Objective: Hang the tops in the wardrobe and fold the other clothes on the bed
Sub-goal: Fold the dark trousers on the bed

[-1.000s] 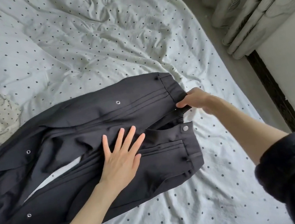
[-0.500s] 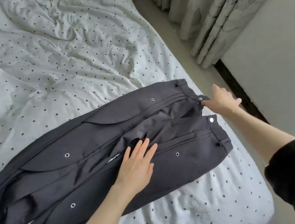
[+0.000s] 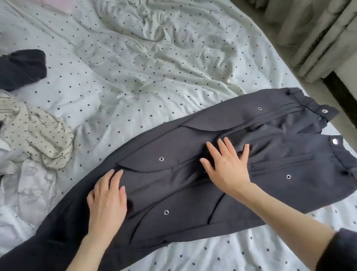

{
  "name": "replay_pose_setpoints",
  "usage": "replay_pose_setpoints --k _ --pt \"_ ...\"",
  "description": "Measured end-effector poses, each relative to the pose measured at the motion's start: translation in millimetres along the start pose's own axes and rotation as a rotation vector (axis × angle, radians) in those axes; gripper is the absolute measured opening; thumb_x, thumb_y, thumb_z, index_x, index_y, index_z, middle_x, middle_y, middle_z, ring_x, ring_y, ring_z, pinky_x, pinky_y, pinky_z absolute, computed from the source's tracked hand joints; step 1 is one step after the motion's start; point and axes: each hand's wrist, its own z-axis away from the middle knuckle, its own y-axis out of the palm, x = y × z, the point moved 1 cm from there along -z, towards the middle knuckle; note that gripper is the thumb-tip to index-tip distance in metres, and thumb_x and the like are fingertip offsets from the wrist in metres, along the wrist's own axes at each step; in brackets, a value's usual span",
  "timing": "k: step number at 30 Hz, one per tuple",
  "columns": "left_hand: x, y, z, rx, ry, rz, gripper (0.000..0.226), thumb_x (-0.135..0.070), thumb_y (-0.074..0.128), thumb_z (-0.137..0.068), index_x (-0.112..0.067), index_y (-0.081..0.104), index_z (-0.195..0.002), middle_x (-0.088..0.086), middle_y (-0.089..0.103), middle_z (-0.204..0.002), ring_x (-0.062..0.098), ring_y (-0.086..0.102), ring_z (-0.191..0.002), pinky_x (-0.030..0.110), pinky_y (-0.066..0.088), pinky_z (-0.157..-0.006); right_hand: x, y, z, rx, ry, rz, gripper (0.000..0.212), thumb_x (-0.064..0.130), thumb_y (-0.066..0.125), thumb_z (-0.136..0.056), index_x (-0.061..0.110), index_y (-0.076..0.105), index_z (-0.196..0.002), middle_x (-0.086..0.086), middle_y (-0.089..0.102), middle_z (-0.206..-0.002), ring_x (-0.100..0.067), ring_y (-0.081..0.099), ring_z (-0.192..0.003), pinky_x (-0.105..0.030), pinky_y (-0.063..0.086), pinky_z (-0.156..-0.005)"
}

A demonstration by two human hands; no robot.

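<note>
Trousers [image 3: 272, 167] lie flat under both spread palms, left hand [image 3: 107, 200], right hand [image 3: 226, 166].

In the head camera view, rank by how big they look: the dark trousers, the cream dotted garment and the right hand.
1. dark trousers, by far the largest.
2. cream dotted garment.
3. right hand, smallest, though it lies nearer the camera than the cream garment.

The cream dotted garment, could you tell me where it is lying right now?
In the head view, the cream dotted garment lies crumpled on the bed's left side, beyond the dark trousers.
</note>
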Motion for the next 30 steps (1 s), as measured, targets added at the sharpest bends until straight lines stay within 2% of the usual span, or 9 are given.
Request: replay_pose_setpoints --k 5,9,11,15,18,21,23,26,30 --pt "108 -16 7 -0.046 -0.040 0.119 0.041 -0.010 0.052 -0.093 -0.004 0.049 -0.134 0.017 0.050 -0.129 0.038 0.050 -0.117 0.053 0.043 -0.095 84 18 15 -0.090 -0.112 0.078 0.043 0.046 0.033 -0.098 0.030 0.045 -0.136 0.003 0.058 -0.114 -0.020 0.045 -0.122 -0.063 -0.009 -0.107" --pt "174 -15 6 0.182 -0.071 0.192 0.052 -0.024 0.057 -0.092 -0.017 0.039 -0.141 0.006 0.043 -0.142 0.026 0.042 -0.129 0.041 0.038 -0.102 153 25 15 -0.262 -0.199 0.073 0.039 0.030 0.057 -0.091 0.022 0.055 -0.130 -0.008 0.059 -0.104 -0.030 0.055 -0.101 -0.064 0.013 -0.109" --pt "200 -11 2 0.207 -0.121 0.242 0.046 -0.023 0.060 -0.091 -0.015 0.048 -0.134 0.005 0.055 -0.131 0.024 0.051 -0.120 0.034 0.041 -0.096 197 29 6 -0.340 -0.298 0.149 0.045 0.026 0.069 -0.082 0.020 0.059 -0.126 -0.012 0.059 -0.104 -0.032 0.056 -0.099 -0.066 0.020 -0.105" --pt "231 -22 -16 0.264 -0.104 0.311 0.024 -0.022 0.060 -0.091 -0.011 0.063 -0.111 0.001 0.058 -0.096 0.025 0.058 -0.100 0.031 0.042 -0.082 257 29 -19 -0.113 -0.444 0.413 0.032 0.026 0.056 -0.090 0.023 0.059 -0.122 -0.008 0.048 -0.128 -0.028 0.038 -0.124 -0.063 -0.005 -0.109" --pt "247 -48 -29 0.329 -0.020 0.378 0.013 -0.025 0.051 -0.096 -0.017 0.059 -0.102 -0.002 0.059 -0.094 0.023 0.058 -0.097 0.032 0.042 -0.078 275 21 -35 0.049 -0.404 0.380 0.025 0.019 0.044 -0.094 0.019 0.064 -0.109 -0.004 0.059 -0.114 -0.025 0.048 -0.117 -0.050 0.004 -0.114" --pt "259 -95 -59 0.216 0.043 0.495 0.016 -0.030 0.049 -0.096 -0.020 0.061 -0.094 0.000 0.066 -0.090 0.020 0.061 -0.089 0.035 0.046 -0.077 290 -5 -55 0.040 -0.287 0.099 0.021 0.020 0.048 -0.094 0.010 0.064 -0.104 -0.012 0.067 -0.102 -0.032 0.059 -0.102 -0.035 0.032 -0.097" --pt "262 -124 -90 -0.017 0.091 0.457 0.018 -0.037 0.051 -0.094 -0.023 0.060 -0.086 0.000 0.065 -0.081 0.022 0.060 -0.081 0.036 0.045 -0.069 298 -21 -69 -0.082 -0.251 0.059 0.023 0.021 0.049 -0.095 0.009 0.062 -0.109 -0.012 0.066 -0.107 -0.033 0.057 -0.103 -0.037 0.034 -0.092" --pt "265 -145 -133 -0.222 0.122 0.369 0.022 -0.036 0.054 -0.093 -0.016 0.059 -0.102 0.005 0.065 -0.099 0.028 0.057 -0.094 0.037 0.043 -0.074 313 -31 -78 -0.280 -0.171 -0.011 0.030 0.021 0.047 -0.096 0.012 0.056 -0.123 -0.010 0.057 -0.123 -0.029 0.047 -0.117 -0.040 0.031 -0.098" --pt "289 -112 -153 0.021 0.049 0.265 0.036 -0.021 0.058 -0.091 -0.014 0.048 -0.125 0.009 0.054 -0.128 0.028 0.048 -0.120 0.043 0.040 -0.096 325 -8 -62 -0.252 -0.180 -0.065 0.048 0.028 0.049 -0.095 0.017 0.039 -0.140 -0.005 0.042 -0.141 -0.025 0.033 -0.133 -0.044 0.028 -0.106"
